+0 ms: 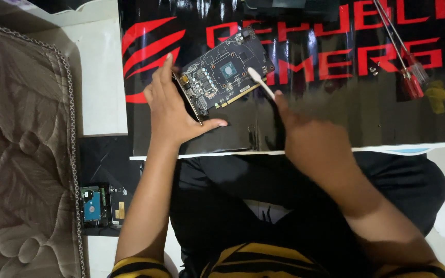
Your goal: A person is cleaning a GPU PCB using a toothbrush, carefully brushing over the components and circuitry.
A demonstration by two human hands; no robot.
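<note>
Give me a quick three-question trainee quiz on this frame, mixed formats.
1. True or false: the left hand steadies the circuit board by its edge.
2. What does the right hand hold? A) a screwdriver B) a white cotton swab C) a hard drive
3. Fill in: the two red-handled screwdrivers lie on the black mat to the person's ____ side.

Key:
1. True; fingers and thumb grip the board's near end.
2. B; the cotton swab has its tip over the board near the central chip.
3. Right; no hand touches them. The hard drive lies on the floor to the left.
</note>
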